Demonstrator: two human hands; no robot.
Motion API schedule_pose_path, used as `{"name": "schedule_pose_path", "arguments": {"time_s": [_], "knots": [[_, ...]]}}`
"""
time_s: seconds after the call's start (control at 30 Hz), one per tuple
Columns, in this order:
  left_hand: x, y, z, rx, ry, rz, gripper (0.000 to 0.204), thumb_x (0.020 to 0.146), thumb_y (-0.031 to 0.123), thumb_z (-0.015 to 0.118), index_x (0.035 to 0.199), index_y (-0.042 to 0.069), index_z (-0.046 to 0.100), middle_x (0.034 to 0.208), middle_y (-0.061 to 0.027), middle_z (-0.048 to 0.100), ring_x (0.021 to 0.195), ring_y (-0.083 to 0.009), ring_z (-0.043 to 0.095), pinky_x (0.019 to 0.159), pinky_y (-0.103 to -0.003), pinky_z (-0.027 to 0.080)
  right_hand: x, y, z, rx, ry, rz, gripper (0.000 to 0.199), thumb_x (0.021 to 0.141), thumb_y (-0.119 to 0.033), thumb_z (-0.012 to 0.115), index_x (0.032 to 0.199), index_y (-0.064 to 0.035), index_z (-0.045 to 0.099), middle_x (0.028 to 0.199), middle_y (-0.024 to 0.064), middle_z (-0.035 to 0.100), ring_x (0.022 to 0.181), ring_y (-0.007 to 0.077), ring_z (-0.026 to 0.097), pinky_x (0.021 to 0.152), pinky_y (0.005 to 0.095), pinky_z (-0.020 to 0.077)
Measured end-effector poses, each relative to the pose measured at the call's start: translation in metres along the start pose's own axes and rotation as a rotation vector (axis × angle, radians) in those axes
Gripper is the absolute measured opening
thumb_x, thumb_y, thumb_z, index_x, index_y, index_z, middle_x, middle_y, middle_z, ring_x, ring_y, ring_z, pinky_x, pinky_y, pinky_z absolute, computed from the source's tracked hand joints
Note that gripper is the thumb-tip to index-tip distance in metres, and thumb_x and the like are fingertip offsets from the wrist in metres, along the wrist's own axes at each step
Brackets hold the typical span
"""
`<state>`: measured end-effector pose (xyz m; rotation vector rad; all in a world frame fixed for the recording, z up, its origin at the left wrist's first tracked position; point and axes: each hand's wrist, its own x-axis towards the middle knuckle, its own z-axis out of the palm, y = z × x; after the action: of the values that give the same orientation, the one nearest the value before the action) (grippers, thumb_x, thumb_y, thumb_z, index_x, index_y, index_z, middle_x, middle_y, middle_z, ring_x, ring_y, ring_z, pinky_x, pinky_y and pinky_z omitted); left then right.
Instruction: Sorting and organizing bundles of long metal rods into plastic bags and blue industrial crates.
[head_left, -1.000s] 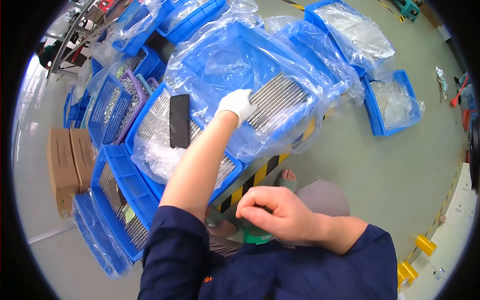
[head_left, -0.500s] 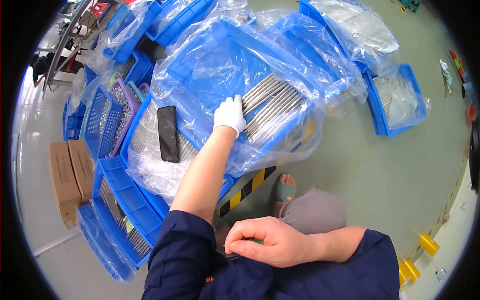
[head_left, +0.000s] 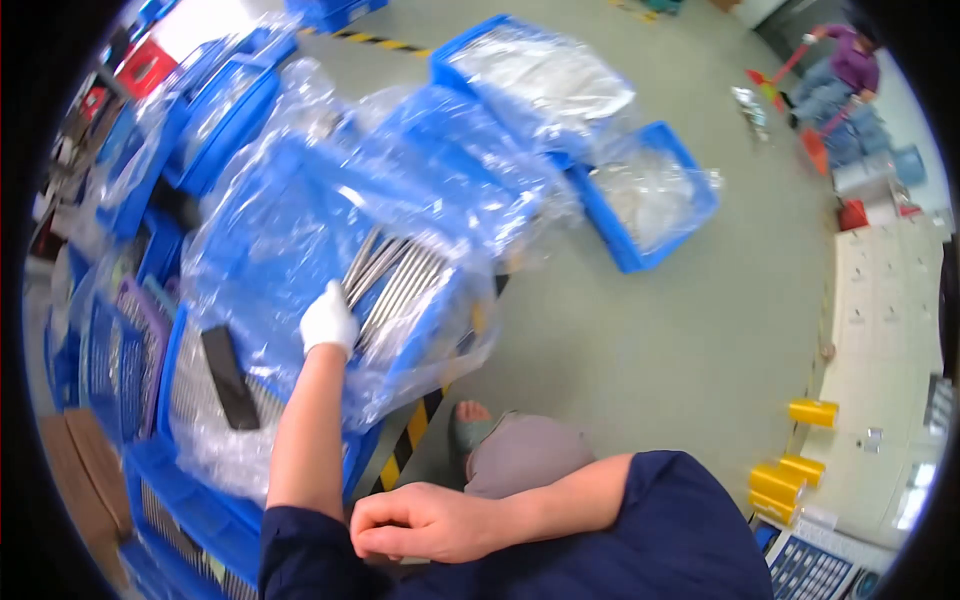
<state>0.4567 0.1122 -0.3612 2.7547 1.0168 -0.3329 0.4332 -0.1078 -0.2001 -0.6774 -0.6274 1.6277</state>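
Observation:
My left hand (head_left: 330, 320), in a white glove, reaches into a blue bin (head_left: 415, 345) lined with clear plastic film (head_left: 270, 215). Its fingers are closed at the near ends of several thin metal rods (head_left: 400, 285), partly hidden and blurred. The rods lie in two loose groups at the bin's right side. My bare right hand (head_left: 430, 522) is curled near my body, its thumb against the fingers; whatever it may hold is hidden. Left of the gloved hand, a black phone (head_left: 230, 378) rests on a plastic-covered bin of rods (head_left: 190, 410).
Blue bins with plastic covers (head_left: 540, 80) stand at the far side, one (head_left: 650, 200) farther right. Baskets (head_left: 112, 365) and brown cartons (head_left: 85, 470) crowd the left. Black-and-yellow tape (head_left: 405, 440) marks the floor. At the far right a person (head_left: 850, 70) holds a red-handled tool.
The view has swung right, so the bins sit farther left and the person and white cabinets have come into sight. My gloved hand stays at the rods; my right hand remains curled.

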Motion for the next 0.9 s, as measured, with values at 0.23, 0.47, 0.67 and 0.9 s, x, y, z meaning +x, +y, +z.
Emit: {"name": "schedule_pose_path", "arguments": {"time_s": [0.23,0.47,0.67,0.9], "knots": [[0.011,0.019,-0.035,0.162,0.084,0.129,0.012,0.072,0.011,0.048,0.081,0.004,0.051,0.074,-0.0176,0.059,0.071,-0.0334,0.058,0.065,-0.040,0.046,0.005,0.016,-0.003,0.019,0.189,-0.082,0.018,0.084,-0.019,0.043,0.080,-0.0031,0.050,0.063,-0.0011,0.047,0.054,0.0055,0.043,0.051,0.0203,0.0359],[-0.017,0.002,-0.085,0.252,0.032,0.112,0.013,0.071,0.014,0.050,0.079,0.005,0.056,0.079,-0.0167,0.059,0.077,-0.0328,0.057,0.069,-0.040,0.045,0.015,0.025,-0.010,0.080,0.260,-0.102,0.016,0.083,-0.012,0.039,0.091,-0.0028,0.050,0.061,-0.0010,0.045,0.055,0.0052,0.042,0.052,0.0186,0.0351],[-0.079,-0.051,-0.127,-0.183,0.068,0.018,0.027,0.073,0.025,0.055,0.082,0.000,0.055,0.070,-0.0195,0.056,0.069,-0.0339,0.056,0.063,-0.037,0.042,0.025,0.030,-0.007,-0.039,0.281,-0.105,0.028,0.077,-0.005,0.032,0.099,-0.0020,0.049,0.063,0.0004,0.047,0.057,0.0059,0.045,0.052,0.0181,0.0355],[-0.190,-0.068,-0.137,-1.466,-0.026,-0.121,0.019,0.083,0.024,0.049,0.085,0.005,0.051,0.058,0.0021,0.045,0.042,-0.0035,0.036,0.037,-0.017,0.025,0.031,0.035,0.006,-0.651,0.302,-0.061,0.032,0.076,-0.005,0.036,0.108,-0.0024,0.044,0.090,0.0085,0.058,0.072,0.0141,0.055,0.068,0.0273,0.0432]]}}
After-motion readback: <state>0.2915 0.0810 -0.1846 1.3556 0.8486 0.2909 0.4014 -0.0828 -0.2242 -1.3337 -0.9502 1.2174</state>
